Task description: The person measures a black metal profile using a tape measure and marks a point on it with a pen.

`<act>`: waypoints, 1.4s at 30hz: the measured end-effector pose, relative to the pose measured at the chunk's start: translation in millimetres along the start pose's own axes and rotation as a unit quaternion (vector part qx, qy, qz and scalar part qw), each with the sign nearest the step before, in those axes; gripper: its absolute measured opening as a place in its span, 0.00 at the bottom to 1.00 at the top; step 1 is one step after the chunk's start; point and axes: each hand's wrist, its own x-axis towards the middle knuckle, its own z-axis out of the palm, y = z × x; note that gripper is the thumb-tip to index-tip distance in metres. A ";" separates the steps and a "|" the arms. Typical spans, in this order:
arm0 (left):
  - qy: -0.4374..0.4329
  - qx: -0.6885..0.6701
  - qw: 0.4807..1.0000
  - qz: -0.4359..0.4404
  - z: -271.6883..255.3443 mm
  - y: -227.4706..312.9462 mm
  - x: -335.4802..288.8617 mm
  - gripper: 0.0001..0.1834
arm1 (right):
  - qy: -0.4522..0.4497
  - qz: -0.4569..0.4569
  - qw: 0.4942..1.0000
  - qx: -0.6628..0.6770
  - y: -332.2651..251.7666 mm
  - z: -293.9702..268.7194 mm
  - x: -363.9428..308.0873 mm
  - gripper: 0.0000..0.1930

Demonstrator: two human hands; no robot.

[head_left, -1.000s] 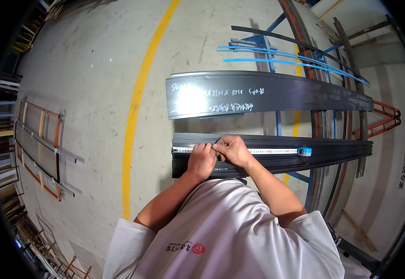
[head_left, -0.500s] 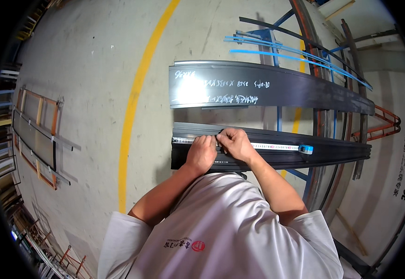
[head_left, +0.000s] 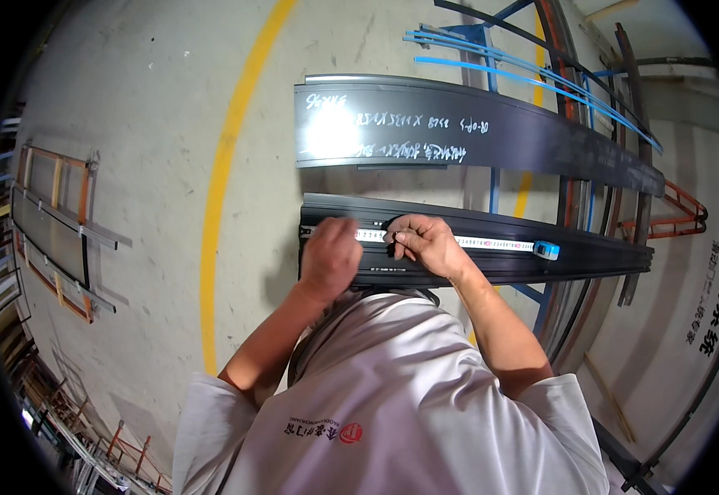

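In front of me lies a long black grooved profile (head_left: 351, 208). Along it runs a tape measure, its white blade (head_left: 500, 244) drawn out and its blue case (head_left: 547, 250) resting toward the right. My left hand (head_left: 332, 260) is over the profile's left end, blurred by motion, and covers part of the blade. Whether it holds anything is hidden. My right hand (head_left: 425, 246) rests over the blade near the middle, thumb and fingers pinched together. Something small and dark shows at its fingertips, too small to name.
Beyond lies a wide dark panel (head_left: 533, 144) with white handwriting. Thin blue strips (head_left: 533, 78) and steel rack beams (head_left: 570, 219) are at the right. A yellow line (head_left: 221, 190) crosses the floor. Framed panels (head_left: 54, 227) stand at the left, and an orange metal frame (head_left: 681, 210) at the far right.
My left hand has moved left, away from the right hand, uncovering some of the blade. My right hand stays near the same spot on the profile. The whole view has shifted slightly.
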 end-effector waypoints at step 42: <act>-0.161 0.080 0.969 0.169 21.7 -26.9 17.3 0.17 | 0.279 -0.155 0.922 -0.219 -9.6 -16.9 -9.6 0.08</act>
